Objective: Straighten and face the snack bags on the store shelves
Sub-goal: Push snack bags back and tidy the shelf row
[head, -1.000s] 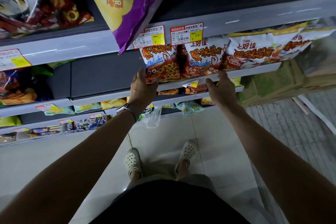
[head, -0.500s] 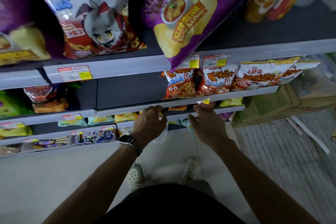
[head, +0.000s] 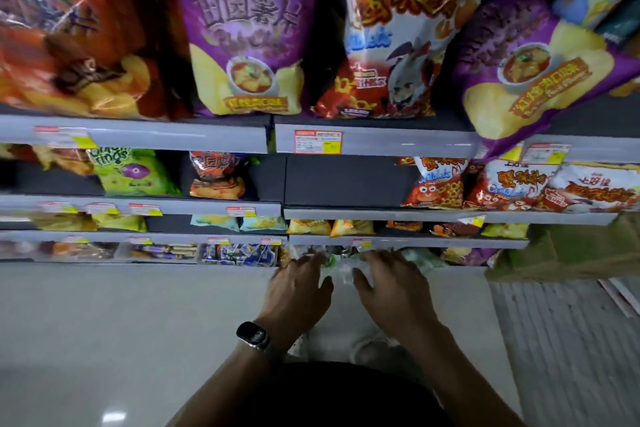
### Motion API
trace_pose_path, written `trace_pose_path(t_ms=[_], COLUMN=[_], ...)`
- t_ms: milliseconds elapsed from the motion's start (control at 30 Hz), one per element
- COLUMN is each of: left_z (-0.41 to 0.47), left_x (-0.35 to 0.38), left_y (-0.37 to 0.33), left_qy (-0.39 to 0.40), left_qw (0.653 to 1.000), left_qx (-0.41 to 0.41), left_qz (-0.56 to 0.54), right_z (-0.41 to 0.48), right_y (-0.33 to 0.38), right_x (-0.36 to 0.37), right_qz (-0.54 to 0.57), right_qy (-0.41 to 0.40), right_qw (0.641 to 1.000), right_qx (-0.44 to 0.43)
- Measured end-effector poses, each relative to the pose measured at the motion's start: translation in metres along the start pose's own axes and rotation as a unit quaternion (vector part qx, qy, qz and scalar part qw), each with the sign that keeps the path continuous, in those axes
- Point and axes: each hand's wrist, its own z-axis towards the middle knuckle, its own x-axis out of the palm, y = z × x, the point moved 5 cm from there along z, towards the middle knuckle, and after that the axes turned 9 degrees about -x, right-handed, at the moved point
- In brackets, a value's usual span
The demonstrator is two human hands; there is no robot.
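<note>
Down low at the bottom shelf point(head: 69, 260). Reaching in with left hand point(head: 298, 288) and right hand point(head: 393, 288) side by side, fingers straight and loosely spread, pinching nothing. Clear snack bag point(head: 341, 270) right between the thumbs: at two o'clock of the left hand, ten o'clock of the right. Too blurred to call contact. Watch point(head: 252, 336) on the left wrist.

Shelf point(head: 346, 184) middle bare; tilted purple bag point(head: 540, 73) overhangs edge
</note>
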Motion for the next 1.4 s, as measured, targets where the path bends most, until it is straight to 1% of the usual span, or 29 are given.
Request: trace_pose_path(t_ms=[100, 267, 400, 600, 733, 900, 1033, 1167, 1267, 1400], left_z=[-0.006, 0.001, 0.007, 0.005, -0.003, -0.015, -0.017, -0.012, -0.003, 0.009], left_x=[-0.007, -0.024, -0.036, -0.055, -0.061, -0.060, -0.063, -0.073, -0.087, -0.110], left_y=[0.032, 0.068, 0.085, 0.106, 0.114, 0.128, 0.148, 0.176, 0.203, 0.241], left_qy=[0.006, -0.020, -0.041, -0.071, -0.083, -0.082, -0.071, -0.060, -0.056, -0.058], left_qw=[0.999, 0.996, 0.990, 0.977, 0.969, 0.961, 0.961, 0.970, 0.978, 0.986], left_qx=[-0.033, -0.086, -0.131, -0.201, -0.231, -0.261, -0.262, -0.232, -0.196, -0.151], left_qz=[-0.018, -0.021, -0.016, -0.018, -0.024, -0.040, -0.046, -0.044, -0.040, -0.034], right_z=[0.002, 0.022, 0.041, 0.073, 0.091, 0.104, 0.113, 0.114, 0.111, 0.109], right_y=[0.034, 0.075, 0.097, 0.122, 0.142, 0.166, 0.189, 0.215, 0.233, 0.251], right_x=[0.012, 0.018, 0.010, 0.012, 0.019, 0.027, 0.025, 0.031, 0.042, 0.057], right_qz=[0.005, 0.002, 0.001, -0.009, -0.029, -0.023, -0.031, -0.031, -0.012, 0.019], right_qy=[0.008, 0.079, 0.077, 0.112, 0.132, 0.133, 0.125, 0.096, 0.077, 0.058], right_qw=[0.999, 0.993, 0.988, 0.975, 0.963, 0.958, 0.958, 0.968, 0.978, 0.991], right_qx=[-0.032, -0.091, -0.136, -0.189, -0.233, -0.253, -0.255, -0.231, -0.192, -0.116])
